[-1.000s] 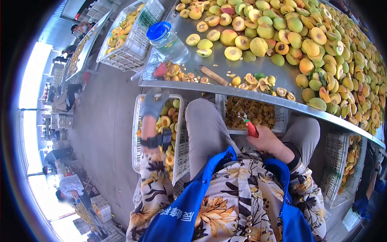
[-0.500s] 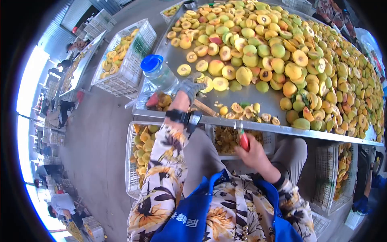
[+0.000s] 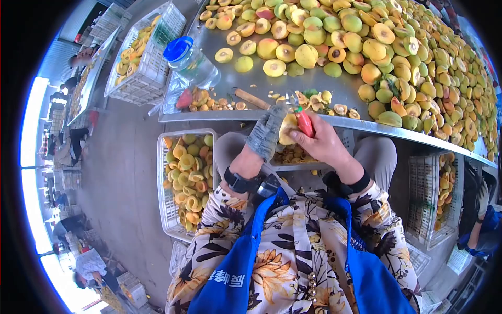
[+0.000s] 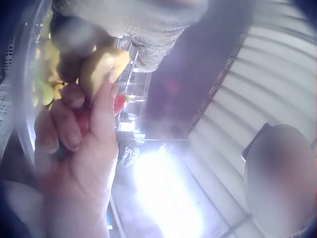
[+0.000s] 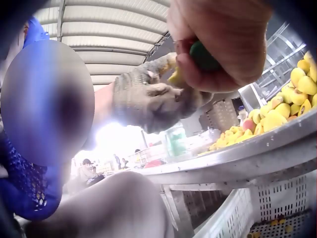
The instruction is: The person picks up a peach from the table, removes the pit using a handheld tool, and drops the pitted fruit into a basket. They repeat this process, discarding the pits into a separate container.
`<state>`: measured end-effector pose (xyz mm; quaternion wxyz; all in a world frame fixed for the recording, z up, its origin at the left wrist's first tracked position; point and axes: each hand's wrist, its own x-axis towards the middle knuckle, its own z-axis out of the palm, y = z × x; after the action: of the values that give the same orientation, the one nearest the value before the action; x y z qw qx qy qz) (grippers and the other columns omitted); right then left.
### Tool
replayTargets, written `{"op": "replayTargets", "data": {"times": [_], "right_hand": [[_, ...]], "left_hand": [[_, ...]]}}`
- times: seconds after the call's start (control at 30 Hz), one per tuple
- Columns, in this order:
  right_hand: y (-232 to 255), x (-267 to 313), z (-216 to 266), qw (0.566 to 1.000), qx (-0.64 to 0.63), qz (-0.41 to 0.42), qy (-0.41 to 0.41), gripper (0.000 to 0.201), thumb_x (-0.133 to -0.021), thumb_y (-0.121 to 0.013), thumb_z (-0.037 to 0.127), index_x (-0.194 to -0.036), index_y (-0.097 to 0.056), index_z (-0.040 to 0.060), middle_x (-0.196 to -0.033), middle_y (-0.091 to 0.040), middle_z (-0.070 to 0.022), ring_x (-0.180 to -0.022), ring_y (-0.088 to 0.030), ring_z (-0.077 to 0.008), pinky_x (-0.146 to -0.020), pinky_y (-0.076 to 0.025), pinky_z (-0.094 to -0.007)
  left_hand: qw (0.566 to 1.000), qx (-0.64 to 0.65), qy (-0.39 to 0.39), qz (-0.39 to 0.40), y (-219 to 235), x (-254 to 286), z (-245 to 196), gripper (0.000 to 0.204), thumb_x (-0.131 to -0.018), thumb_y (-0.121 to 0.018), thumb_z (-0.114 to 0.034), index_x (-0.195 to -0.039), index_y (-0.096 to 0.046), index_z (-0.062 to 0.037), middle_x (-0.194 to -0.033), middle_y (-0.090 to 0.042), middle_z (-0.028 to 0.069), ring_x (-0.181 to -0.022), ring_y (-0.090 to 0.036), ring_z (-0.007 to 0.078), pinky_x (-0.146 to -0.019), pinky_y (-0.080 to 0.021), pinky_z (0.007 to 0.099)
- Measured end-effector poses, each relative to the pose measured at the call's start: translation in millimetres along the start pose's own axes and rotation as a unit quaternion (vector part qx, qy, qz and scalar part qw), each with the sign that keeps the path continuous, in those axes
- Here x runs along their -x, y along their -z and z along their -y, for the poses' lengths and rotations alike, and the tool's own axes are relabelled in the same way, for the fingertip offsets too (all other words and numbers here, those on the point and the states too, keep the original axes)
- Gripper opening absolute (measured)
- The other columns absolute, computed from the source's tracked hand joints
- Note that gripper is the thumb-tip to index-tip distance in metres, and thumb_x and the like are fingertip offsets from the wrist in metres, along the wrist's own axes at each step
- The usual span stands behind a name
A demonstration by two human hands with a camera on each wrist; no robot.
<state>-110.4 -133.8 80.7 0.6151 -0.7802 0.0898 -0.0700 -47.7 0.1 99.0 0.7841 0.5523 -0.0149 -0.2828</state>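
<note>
My left hand [image 3: 264, 135], in a grey knitted glove, grips a yellow peach half [image 3: 287, 129] in front of the table's near edge. With bare fingers, my right hand [image 3: 328, 140] holds a pitting tool [image 3: 304, 123] with a red handle, a green collar and a metal tip. The tip is right at the top of the fruit, beside the gloved fingers. In the left wrist view the peach half [image 4: 101, 72] shows its cut yellow flesh close by the bare thumb. The right wrist view shows the glove [image 5: 153, 99] around the fruit, mostly hidden by the right hand.
A large heap of peach halves [image 3: 361, 47] covers the metal table [image 3: 230, 81]. Near its left corner stand a blue-lidded water jug [image 3: 192, 64], a wooden stick [image 3: 252, 98] and scraps. A crate of halves [image 3: 185, 178] is by my left knee; another crate [image 3: 426, 196] stands right.
My left hand went from above the left crate up to the table, took a peach half, and came back to meet the right hand. The right hand kept the pitting tool throughout.
</note>
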Motion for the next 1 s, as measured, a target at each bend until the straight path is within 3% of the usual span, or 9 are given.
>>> {"op": "replayTargets", "data": {"times": [0.07, 0.23, 0.3, 0.43, 0.5, 0.8, 0.83, 0.9, 1.0], "right_hand": [[-2.8, 1.6, 2.6, 0.993, 0.094, -0.045, 0.060, 0.047, -0.075, -0.065, 0.030, -0.105, -0.048, -0.0013, -0.083, -0.058, -0.0225, -0.080, -0.058, -0.0360, -0.066, -0.046, -0.0354], [-7.5, 25.2, -2.1, 0.989, 0.134, -0.055, 0.022, 0.041, -0.073, -0.066, 0.027, -0.098, -0.048, -0.0013, -0.069, -0.057, -0.0212, -0.068, -0.057, -0.0405, -0.057, -0.046, -0.0404], [-13.0, 36.7, -1.0, 0.990, 0.139, -0.004, 0.022, 0.036, -0.074, -0.065, 0.022, -0.097, -0.049, -0.0003, -0.074, -0.057, -0.0196, -0.069, -0.057, -0.0366, -0.061, -0.045, -0.0363], [-20.5, 40.3, -3.3, 0.994, 0.106, 0.015, -0.011, 0.030, -0.075, -0.062, 0.018, -0.087, -0.044, -0.0015, -0.064, -0.054, -0.0239, -0.067, -0.055, -0.0425, -0.054, -0.044, -0.0424], [-22.0, 41.5, -1.6, 0.993, 0.113, 0.016, -0.012, 0.030, -0.076, -0.061, 0.016, -0.089, -0.042, -0.0020, -0.062, -0.053, -0.0240, -0.065, -0.055, -0.0429, -0.053, -0.043, -0.0426], [-37.0, 51.7, 1.1, 0.993, 0.097, -0.023, -0.062, 0.025, -0.077, -0.056, 0.010, -0.092, -0.040, -0.0028, -0.068, -0.054, -0.0275, -0.070, -0.055, -0.0445, -0.059, -0.043, -0.0450], [-37.4, 52.2, 3.5, 0.992, 0.083, -0.011, -0.091, 0.024, -0.076, -0.055, 0.009, -0.091, -0.041, -0.0030, -0.069, -0.054, -0.0275, -0.070, -0.055, -0.0443, -0.059, -0.043, -0.0444], [-38.3, 53.7, 3.6, 0.990, 0.069, 0.002, -0.121, 0.023, -0.074, -0.054, 0.008, -0.091, -0.042, -0.0031, -0.070, -0.054, -0.0274, -0.070, -0.055, -0.0441, -0.060, -0.044, -0.0439], [-35.3, 53.4, -2.0, 0.992, 0.068, 0.025, -0.100, 0.017, -0.073, -0.052, 0.006, -0.086, -0.045, -0.0019, -0.064, -0.052, -0.0207, -0.060, -0.056, -0.0335, -0.055, -0.042, -0.0375]], "left_hand": [[0.996, 0.064, 0.047, -0.050, -4.7, 1.1, -2.8, 0.028, -0.086, -0.051, -0.029, -0.100, -0.053, -0.0054, -0.089, -0.056, 0.0032, -0.080, -0.055, 0.0122, -0.068, -0.047, 0.0250], [0.963, 0.186, 0.128, -0.144, 14.7, -24.8, 14.4, 0.027, -0.087, -0.050, -0.029, -0.100, -0.053, -0.0063, -0.086, -0.058, 0.0049, -0.078, -0.058, 0.0154, -0.068, -0.049, 0.0276], [0.979, 0.202, 0.012, 0.011, 30.6, -34.8, 37.3, 0.029, -0.088, -0.048, -0.028, -0.102, -0.053, -0.0038, -0.089, -0.058, 0.0057, -0.080, -0.058, 0.0146, -0.069, -0.049, 0.0279], [0.991, 0.074, -0.111, -0.001, 18.5, -29.0, 40.9, 0.031, -0.089, -0.046, -0.028, -0.104, -0.053, -0.0014, -0.091, -0.059, 0.0064, -0.081, -0.058, 0.0140, -0.071, -0.048, 0.0273], [0.967, -0.109, -0.229, 0.010, 5.7, -17.4, 28.9, 0.032, -0.090, -0.044, -0.026, -0.106, -0.053, -0.0002, -0.093, -0.060, 0.0070, -0.082, -0.057, 0.0134, -0.072, -0.048, 0.0262], [0.921, -0.174, -0.347, -0.033, 2.9, -22.6, 50.7, 0.035, -0.089, -0.046, -0.033, -0.094, -0.059, -0.0008, -0.083, -0.061, 0.0070, -0.073, -0.057, 0.0128, -0.063, -0.048, 0.0237], [0.921, -0.174, -0.346, -0.032, 3.8, -22.8, 49.6, 0.035, -0.089, -0.046, -0.033, -0.094, -0.059, -0.0008, -0.083, -0.061, 0.0070, -0.073, -0.057, 0.0128, -0.063, -0.048, 0.0237], [0.989, 0.078, -0.114, 0.051, -0.5, -19.8, 33.9, 0.037, -0.088, -0.047, -0.036, -0.083, -0.059, -0.0013, -0.072, -0.060, 0.0069, -0.062, -0.056, 0.0133, -0.054, -0.046, 0.0237], [0.994, 0.062, 0.000, 0.089, 2.7, -31.6, 20.2, 0.047, -0.087, -0.044, -0.043, -0.071, -0.058, -0.0017, -0.063, -0.058, 0.0090, -0.051, -0.055, 0.0158, -0.047, -0.045, 0.0242]]}}
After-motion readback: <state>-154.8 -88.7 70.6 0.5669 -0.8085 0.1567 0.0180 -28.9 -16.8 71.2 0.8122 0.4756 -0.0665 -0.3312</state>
